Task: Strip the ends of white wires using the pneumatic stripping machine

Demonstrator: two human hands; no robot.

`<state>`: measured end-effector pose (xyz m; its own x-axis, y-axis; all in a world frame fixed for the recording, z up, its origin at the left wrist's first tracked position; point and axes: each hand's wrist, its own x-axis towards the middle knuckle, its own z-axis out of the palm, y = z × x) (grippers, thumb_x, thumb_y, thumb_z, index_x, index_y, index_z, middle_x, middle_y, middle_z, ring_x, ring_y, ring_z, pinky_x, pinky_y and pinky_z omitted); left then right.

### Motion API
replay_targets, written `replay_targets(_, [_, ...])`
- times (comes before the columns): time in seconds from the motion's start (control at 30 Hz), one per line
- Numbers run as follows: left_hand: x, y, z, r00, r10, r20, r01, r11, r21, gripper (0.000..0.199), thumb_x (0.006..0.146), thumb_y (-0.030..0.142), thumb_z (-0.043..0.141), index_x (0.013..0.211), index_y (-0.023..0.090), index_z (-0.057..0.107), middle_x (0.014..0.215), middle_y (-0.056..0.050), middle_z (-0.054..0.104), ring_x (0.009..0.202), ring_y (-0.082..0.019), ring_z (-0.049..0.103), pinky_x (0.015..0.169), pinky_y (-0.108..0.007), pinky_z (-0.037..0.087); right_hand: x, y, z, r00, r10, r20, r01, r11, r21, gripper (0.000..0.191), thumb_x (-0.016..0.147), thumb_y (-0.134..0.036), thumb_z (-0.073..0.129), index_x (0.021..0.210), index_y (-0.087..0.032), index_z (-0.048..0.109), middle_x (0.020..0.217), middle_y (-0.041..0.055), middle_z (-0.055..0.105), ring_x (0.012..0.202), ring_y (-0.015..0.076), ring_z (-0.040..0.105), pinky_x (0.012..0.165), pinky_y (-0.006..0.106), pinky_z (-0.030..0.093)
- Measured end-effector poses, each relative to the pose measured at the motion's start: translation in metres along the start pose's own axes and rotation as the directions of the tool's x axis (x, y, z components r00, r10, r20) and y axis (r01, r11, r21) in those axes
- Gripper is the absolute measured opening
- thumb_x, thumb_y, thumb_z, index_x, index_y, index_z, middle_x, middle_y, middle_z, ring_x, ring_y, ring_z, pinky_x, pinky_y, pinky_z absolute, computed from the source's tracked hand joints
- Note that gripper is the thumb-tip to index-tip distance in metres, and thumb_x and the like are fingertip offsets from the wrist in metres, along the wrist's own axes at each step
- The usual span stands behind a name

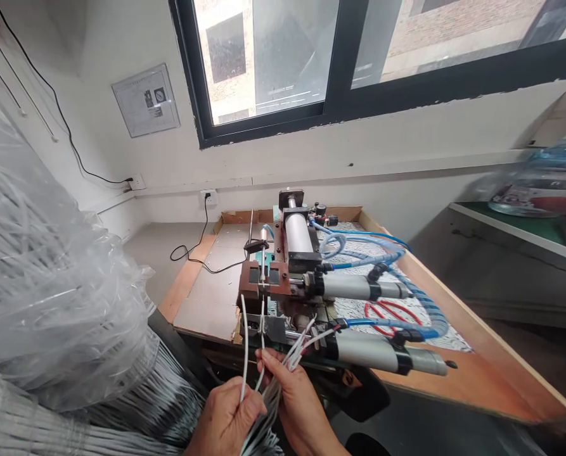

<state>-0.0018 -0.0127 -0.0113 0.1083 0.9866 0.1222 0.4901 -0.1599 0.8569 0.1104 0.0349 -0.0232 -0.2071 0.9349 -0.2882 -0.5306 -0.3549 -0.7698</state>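
My left hand (226, 415) is closed, thumb against fingers, on a single white cable (245, 335) whose free end points up. Beside it, my right hand (299, 402) pinches another thin white cable (262, 339) between thumb and forefinger. That cable runs up to the brown jaw block (250, 288) of a pneumatic machine. A bundle of white cables (289, 361) lies across my right palm, their ends fanned out toward the machine; some ends look reddish. How far the pinched cable's tip enters the jaws is too small to tell.
Silver air cylinders (359, 288) with blue hoses (428, 304) stand on a wood-edged bench (197, 310). Plastic-wrapped cable bundles (64, 297) fill the left side. A black power cord (206, 228) crosses the bench to a wall socket. To the right is a green shelf (511, 221).
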Motion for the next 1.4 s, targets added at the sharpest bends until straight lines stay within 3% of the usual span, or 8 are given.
replay_targets(0.1, [0.001,0.0,0.0,0.99,0.014,0.142,-0.025,0.997,0.079,0.043,0.083,0.038,0.031,0.068,0.015,0.065,0.064,-0.005,0.057,0.061,-0.015,0.052,0.058,-0.024,0.038,-0.004,-0.001,-0.001,0.998,-0.016,0.061,0.021,0.996,-0.081,0.024,0.061,-0.037,0.068,0.071,-0.015,0.067,0.062,-0.0002,0.058,0.057,0.0121,0.046,0.058,0.023,0.035])
replay_targets(0.23, [0.002,-0.001,0.004,0.965,-0.008,0.264,-0.033,0.988,0.152,0.043,0.084,0.037,0.03,0.069,0.014,0.063,0.067,-0.005,0.059,0.063,-0.016,0.053,0.059,-0.025,0.037,-0.008,0.002,-0.005,0.996,-0.077,0.043,0.083,0.979,-0.186,0.024,0.058,-0.038,0.07,0.063,-0.015,0.067,0.057,-0.0009,0.055,0.057,0.0129,0.046,0.058,0.024,0.035])
replay_targets(0.37, [0.002,-0.009,0.009,0.967,-0.018,0.252,-0.045,0.969,0.244,0.042,0.082,0.04,0.033,0.063,0.015,0.062,0.062,-0.004,0.057,0.058,-0.015,0.049,0.055,-0.025,0.035,-0.007,0.009,-0.008,0.99,-0.142,-0.026,0.135,0.974,-0.184,0.025,0.058,-0.04,0.07,0.063,-0.015,0.067,0.057,0.0001,0.057,0.058,0.0147,0.049,0.058,0.025,0.036])
replay_targets(0.53, [0.003,-0.012,0.007,0.966,0.002,0.26,-0.07,0.965,0.254,0.041,0.079,0.044,0.037,0.071,0.016,0.066,0.063,-0.005,0.059,0.059,-0.015,0.052,0.054,-0.024,0.036,-0.001,0.008,-0.003,0.981,-0.081,-0.176,0.076,0.996,-0.038,0.024,0.054,-0.037,0.073,0.061,-0.015,0.064,0.051,-0.0011,0.056,0.051,0.014,0.049,0.052,0.026,0.036])
replay_targets(0.83, [0.003,-0.011,0.009,0.947,0.018,0.322,-0.111,0.956,0.272,0.039,0.079,0.042,0.039,0.075,0.017,0.069,0.065,-0.006,0.063,0.059,-0.016,0.054,0.053,-0.024,0.037,0.008,0.001,0.003,0.993,0.032,-0.11,-0.018,0.992,0.128,0.021,0.053,-0.028,0.074,0.055,-0.012,0.061,0.047,-0.0041,0.05,0.044,0.0072,0.04,0.046,0.02,0.028])
replay_targets(1.0, [-0.002,-0.007,0.005,0.957,-0.065,0.282,-0.02,0.957,0.289,0.037,0.078,0.042,0.042,0.074,0.016,0.069,0.067,-0.005,0.063,0.064,-0.017,0.055,0.059,-0.025,0.037,0.007,0.0,0.001,0.997,0.05,0.058,-0.052,0.998,0.038,0.024,0.067,-0.036,0.064,0.074,-0.013,0.065,0.054,-0.002,0.053,0.047,0.0066,0.04,0.047,0.019,0.028])
replay_targets(1.13, [-0.008,-0.001,0.0,0.963,-0.122,0.24,0.07,0.975,0.212,0.033,0.077,0.038,0.045,0.069,0.015,0.067,0.065,-0.003,0.06,0.062,-0.015,0.052,0.058,-0.024,0.035,-0.007,-0.002,-0.008,0.978,-0.019,0.21,0.033,0.997,-0.065,0.025,0.074,-0.038,0.056,0.069,-0.014,0.063,0.05,-0.0042,0.047,0.047,0.0066,0.035,0.047,0.019,0.026])
replay_targets(1.4, [-0.017,-0.006,0.003,0.941,-0.275,0.199,0.314,0.928,-0.199,0.023,0.071,0.033,0.055,0.068,0.013,0.066,0.056,0.0,0.053,0.053,-0.012,0.047,0.047,-0.023,0.034,-0.041,0.012,-0.05,0.929,0.004,0.369,0.058,0.986,-0.158,0.029,0.077,-0.04,0.052,0.067,-0.015,0.063,0.054,-0.0011,0.051,0.053,0.0107,0.04,0.055,0.023,0.029])
